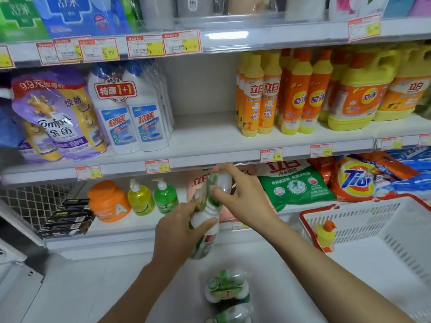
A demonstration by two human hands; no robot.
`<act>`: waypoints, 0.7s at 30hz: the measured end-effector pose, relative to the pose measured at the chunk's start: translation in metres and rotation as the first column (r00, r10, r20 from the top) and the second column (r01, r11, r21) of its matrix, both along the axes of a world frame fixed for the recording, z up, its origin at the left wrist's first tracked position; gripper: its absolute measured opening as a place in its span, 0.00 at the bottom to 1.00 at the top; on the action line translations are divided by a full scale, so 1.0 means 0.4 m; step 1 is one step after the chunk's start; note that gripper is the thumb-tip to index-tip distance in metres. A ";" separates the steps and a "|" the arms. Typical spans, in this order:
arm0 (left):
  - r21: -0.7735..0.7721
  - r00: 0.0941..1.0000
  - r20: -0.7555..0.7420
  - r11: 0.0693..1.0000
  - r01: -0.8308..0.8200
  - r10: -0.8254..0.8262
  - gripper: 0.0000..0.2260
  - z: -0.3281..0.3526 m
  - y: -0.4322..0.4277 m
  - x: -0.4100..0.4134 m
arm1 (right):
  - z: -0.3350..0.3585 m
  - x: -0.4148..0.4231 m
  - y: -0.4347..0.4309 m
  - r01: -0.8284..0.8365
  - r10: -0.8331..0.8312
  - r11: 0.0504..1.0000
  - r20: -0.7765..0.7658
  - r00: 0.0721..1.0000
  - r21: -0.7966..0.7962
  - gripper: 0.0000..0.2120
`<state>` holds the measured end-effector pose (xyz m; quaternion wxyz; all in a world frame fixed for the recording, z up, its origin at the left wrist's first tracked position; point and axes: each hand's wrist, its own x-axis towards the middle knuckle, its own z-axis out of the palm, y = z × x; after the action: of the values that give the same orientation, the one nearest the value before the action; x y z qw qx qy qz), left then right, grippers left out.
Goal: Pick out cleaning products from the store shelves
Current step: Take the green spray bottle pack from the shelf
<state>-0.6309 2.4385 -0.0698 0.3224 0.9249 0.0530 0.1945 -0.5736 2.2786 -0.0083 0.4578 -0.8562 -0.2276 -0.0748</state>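
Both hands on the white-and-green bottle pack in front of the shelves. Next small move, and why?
Probably carry the white-and-green bottle pack right and lower it into the white red-rimmed basket. Left hand grips its body and right hand its top, so it is already off the shelf. The basket holds only one yellow orange-capped bottle, leaving room. A similar pack lies below.

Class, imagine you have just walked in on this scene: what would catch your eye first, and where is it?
In the centre, both hands, left and right, grip a white-and-green bottle before the shelves. Yellow-orange detergent bottles fill the middle shelf on the right. A white basket with a red rim sits lower right.
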 end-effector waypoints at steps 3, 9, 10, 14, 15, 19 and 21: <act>-0.307 0.993 0.010 0.945 0.114 -0.116 0.18 0.002 0.062 0.022 | -0.004 0.018 -0.018 -0.074 0.073 0.996 0.019 0.997 0.049 0.19; -0.631 0.922 -0.269 0.774 0.049 -0.277 0.40 -0.016 0.108 0.058 | 0.000 0.051 -0.019 -0.133 0.140 0.943 -0.002 0.990 0.307 0.15; -0.667 0.881 -0.308 0.742 0.070 -0.359 0.39 -0.025 0.106 0.053 | -0.001 0.058 -0.023 -0.131 0.159 0.917 -0.046 0.986 0.376 0.14; -0.704 0.865 -0.225 0.689 0.174 -0.448 0.22 -0.032 0.087 0.050 | -0.006 0.090 -0.039 -0.062 0.195 0.838 -0.192 0.962 0.541 0.14; -0.702 0.888 -0.201 0.693 0.164 -0.414 0.21 -0.021 0.081 0.055 | -0.004 0.104 -0.043 -0.034 0.188 0.834 -0.226 0.956 0.550 0.15; -0.708 0.959 -0.130 0.700 0.088 -0.252 0.19 0.039 0.062 0.082 | 0.001 0.154 -0.068 -0.104 0.243 0.940 -0.421 0.874 0.325 0.37; -0.720 0.977 -0.134 0.693 0.017 -0.163 0.18 0.075 0.063 0.101 | -0.013 0.160 -0.067 -0.216 0.250 0.968 -0.508 0.824 0.125 0.44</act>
<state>-0.5907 2.4636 -0.0399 0.6590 0.7422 0.1091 0.0546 -0.5096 2.2516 -0.0134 0.5341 -0.7955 -0.1959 0.2088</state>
